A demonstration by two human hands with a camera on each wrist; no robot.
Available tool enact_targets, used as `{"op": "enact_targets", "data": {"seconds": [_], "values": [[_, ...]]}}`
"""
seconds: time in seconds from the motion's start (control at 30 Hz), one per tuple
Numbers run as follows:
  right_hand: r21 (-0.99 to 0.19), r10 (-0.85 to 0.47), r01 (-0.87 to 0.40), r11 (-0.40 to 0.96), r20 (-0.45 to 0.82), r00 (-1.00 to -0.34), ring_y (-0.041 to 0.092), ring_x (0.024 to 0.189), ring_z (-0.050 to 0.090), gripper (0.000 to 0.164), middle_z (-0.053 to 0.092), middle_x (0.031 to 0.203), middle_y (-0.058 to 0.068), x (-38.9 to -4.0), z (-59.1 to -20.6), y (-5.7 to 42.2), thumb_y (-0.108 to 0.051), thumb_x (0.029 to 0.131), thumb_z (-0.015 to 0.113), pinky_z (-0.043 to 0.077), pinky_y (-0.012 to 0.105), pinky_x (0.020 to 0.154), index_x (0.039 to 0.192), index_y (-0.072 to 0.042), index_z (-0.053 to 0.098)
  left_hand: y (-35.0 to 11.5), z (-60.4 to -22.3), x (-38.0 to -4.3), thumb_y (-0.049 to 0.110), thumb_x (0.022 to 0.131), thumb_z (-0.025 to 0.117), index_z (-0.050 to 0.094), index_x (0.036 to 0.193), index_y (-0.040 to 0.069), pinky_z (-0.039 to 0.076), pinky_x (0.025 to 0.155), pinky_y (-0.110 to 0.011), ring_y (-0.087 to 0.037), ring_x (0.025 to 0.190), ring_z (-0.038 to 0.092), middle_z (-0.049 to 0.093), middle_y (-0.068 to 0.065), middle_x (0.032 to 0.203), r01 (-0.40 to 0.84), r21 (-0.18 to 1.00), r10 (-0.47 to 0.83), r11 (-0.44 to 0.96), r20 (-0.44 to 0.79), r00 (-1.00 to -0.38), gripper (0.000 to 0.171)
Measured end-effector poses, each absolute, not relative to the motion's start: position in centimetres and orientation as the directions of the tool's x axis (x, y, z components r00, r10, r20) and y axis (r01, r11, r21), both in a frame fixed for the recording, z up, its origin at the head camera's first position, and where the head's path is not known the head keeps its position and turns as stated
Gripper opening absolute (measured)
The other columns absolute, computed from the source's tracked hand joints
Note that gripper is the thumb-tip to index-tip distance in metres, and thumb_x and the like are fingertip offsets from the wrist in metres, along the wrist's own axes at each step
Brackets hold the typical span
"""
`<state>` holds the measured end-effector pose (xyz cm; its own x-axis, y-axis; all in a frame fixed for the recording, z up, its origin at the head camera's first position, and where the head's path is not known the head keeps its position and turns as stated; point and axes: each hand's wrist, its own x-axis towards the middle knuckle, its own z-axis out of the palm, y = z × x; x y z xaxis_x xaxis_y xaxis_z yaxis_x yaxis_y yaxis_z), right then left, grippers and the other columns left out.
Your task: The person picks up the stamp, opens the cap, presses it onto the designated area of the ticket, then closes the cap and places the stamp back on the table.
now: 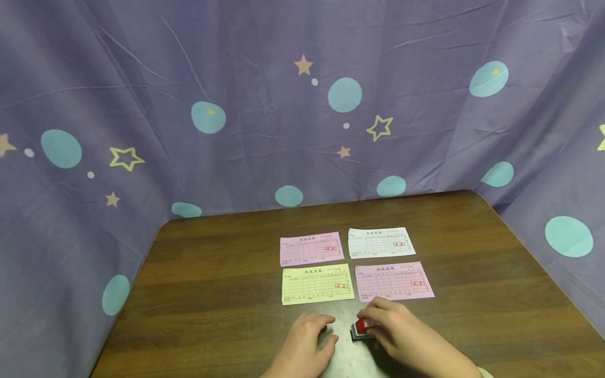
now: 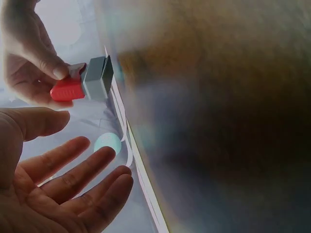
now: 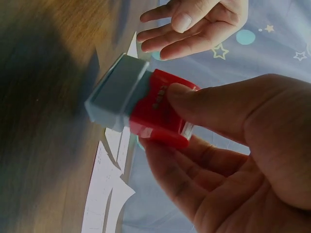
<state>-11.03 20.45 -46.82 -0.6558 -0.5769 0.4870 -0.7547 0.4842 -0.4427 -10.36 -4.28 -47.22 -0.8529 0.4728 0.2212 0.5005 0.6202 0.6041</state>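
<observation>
A self-inking stamp (image 3: 158, 104) with a red handle and grey base is pinched between the thumb and fingers of my right hand (image 1: 402, 331). In the right wrist view its grey end points toward the tabletop, held close over it. My left hand (image 1: 304, 344) lies to the left of the stamp, fingers spread and slightly bent, with nothing in it. Beyond the hands are four-cornered printed slips in two rows: pink (image 1: 309, 257) and white (image 1: 378, 251) at the back, yellow (image 1: 302, 291) and pink (image 1: 378, 289) in front. Each bears a red rectangular mark at its right side.
The slips lie on a brown wood-grain table (image 1: 212, 304). A purple curtain (image 1: 255, 157) with stars and teal dots encloses the table's back and both sides. Bright glare lies on the tabletop between the hands.
</observation>
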Motion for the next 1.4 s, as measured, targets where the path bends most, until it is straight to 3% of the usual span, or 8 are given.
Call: {"op": "enact_targets", "data": {"seconds": [0.4, 0.9, 1.2, 1.4], "values": [[-0.432, -0.575, -0.740, 0.515, 0.467, -0.672, -0.001, 0.074, 0.055, 0.028, 0.058, 0.087, -0.009, -11.1, -47.0, 20.5, 0.006, 0.076, 0.083, 0.046, 0.012, 0.066, 0.097, -0.009, 0.073, -4.4, -47.7, -10.1, 0.018, 0.085, 0.078, 0.073, 0.109, 0.004, 0.054, 0.086, -0.039, -0.022, 0.101, 0.064, 0.071, -0.004, 0.105, 0.515, 0.409, 0.424, 0.753, 0.298, -0.855, 0.028], [-0.425, -0.565, -0.735, 0.529, 0.470, -0.679, -0.002, 0.074, 0.055, 0.022, 0.056, 0.086, -0.012, -11.4, -47.2, 20.2, -0.001, 0.079, 0.084, 0.046, 0.012, 0.066, 0.093, -0.013, 0.072, -6.1, -46.9, -11.7, 0.021, 0.086, 0.080, 0.073, 0.110, -0.002, 0.055, 0.082, -0.053, -0.036, 0.104, 0.064, 0.069, -0.019, 0.108, 0.440, 0.283, 0.359, 0.852, 0.294, -0.886, 0.034], [-0.405, -0.523, -0.652, 0.641, 0.391, -0.757, 0.006, 0.085, 0.061, 0.031, 0.064, 0.099, -0.008, -10.9, -46.5, 20.5, -0.017, 0.083, 0.085, 0.055, 0.033, 0.073, 0.110, -0.008, 0.072, -6.9, -46.8, -12.3, 0.022, 0.088, 0.077, 0.072, 0.112, -0.004, 0.053, 0.085, -0.058, -0.044, 0.108, 0.062, 0.068, -0.024, 0.110, 0.395, 0.299, 0.316, 0.869, 0.282, -0.906, 0.036], [-0.371, -0.444, -0.622, 0.690, 0.463, -0.767, 0.006, 0.087, 0.062, 0.018, 0.066, 0.098, -0.010, -11.4, -46.0, 21.3, -0.008, 0.090, 0.075, 0.056, 0.034, 0.074, 0.108, -0.011, 0.074, -7.6, -46.5, -12.7, 0.022, 0.088, 0.077, 0.072, 0.111, -0.004, 0.053, 0.085, -0.058, -0.044, 0.108, 0.063, 0.069, -0.022, 0.108, 0.383, 0.295, 0.301, 0.875, 0.288, -0.909, 0.035]]}}
